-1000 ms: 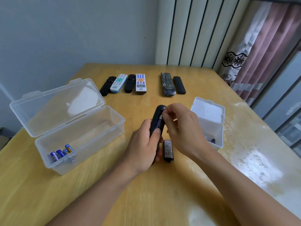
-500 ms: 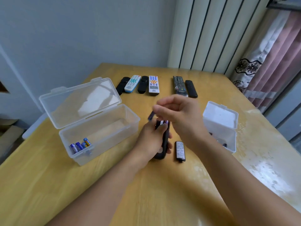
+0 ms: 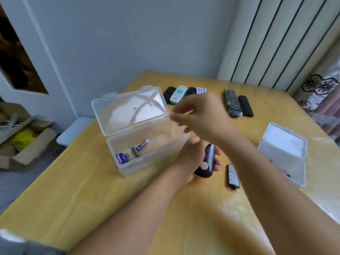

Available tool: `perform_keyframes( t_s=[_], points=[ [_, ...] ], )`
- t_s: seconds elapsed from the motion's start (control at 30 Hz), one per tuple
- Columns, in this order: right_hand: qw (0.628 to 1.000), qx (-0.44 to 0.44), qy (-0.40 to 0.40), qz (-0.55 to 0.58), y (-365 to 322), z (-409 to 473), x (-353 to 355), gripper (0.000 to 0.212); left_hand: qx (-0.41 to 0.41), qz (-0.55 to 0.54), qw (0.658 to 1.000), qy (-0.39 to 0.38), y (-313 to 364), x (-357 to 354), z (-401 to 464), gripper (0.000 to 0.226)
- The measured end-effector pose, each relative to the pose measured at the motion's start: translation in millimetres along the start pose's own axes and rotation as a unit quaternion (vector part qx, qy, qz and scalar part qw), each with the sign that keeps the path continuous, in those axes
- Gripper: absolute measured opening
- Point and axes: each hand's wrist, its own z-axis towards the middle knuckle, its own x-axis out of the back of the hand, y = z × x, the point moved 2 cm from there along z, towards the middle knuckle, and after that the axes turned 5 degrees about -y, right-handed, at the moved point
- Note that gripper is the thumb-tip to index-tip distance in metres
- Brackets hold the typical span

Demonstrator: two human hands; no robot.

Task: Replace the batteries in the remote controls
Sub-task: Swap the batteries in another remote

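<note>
Gripping a black remote (image 3: 207, 161) around its body, the left hand (image 3: 191, 162) held it tilted just above the wooden table (image 3: 92, 196), back side up, with a pale strip of the open battery bay showing along its upper half and a small round sticker near its lower end. Its detached battery cover (image 3: 233, 176) lay flat on the table just to the right of it. The right hand (image 3: 202, 118) was raised over the near right corner of the large clear box (image 3: 147, 144), smeared by motion, fingers extended toward the box's upright lid; whether anything was pinched between them could not be told through the blur. Inside that box, several blue batteries (image 3: 122, 158) lay clustered at the near left end, with two more (image 3: 139, 147) a little further in. A smaller white box (image 3: 284, 153) stood open at the right side of the table, well apart from the held remote, with something small and dark low inside it. Along the far edge sat a row of other remotes: a black one (image 3: 168, 93), a white and blue one (image 3: 178, 94), another black one (image 3: 191, 91) and a white one (image 3: 201, 90) partly hidden behind the right hand, then, further right, a long dark remote (image 3: 232, 103) and a plain black one (image 3: 245, 105) side by side. A cardboard carton (image 3: 24, 144) rested on the floor at left.
</note>
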Motion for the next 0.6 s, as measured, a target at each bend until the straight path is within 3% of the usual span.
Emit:
perform_keyframes(
  t_s=[0.07, 0.17, 0.6],
  points=[
    [0.994, 0.011, 0.071, -0.083, 23, -15, 47, 0.009, -0.007, -0.028, 1.000, -0.008, -2, -4, 8, 0.017],
    [0.985, -0.014, 0.059, -0.164, 55, -39, 84, 0.020, -0.022, -0.043, 0.999, -0.019, -7, -10, 14, 0.025],
    [0.985, 0.006, 0.054, -0.165, 88, -74, 65, 0.025, -0.104, 0.118, 0.987, -0.026, -16, -20, 13, 0.030]
  ],
)
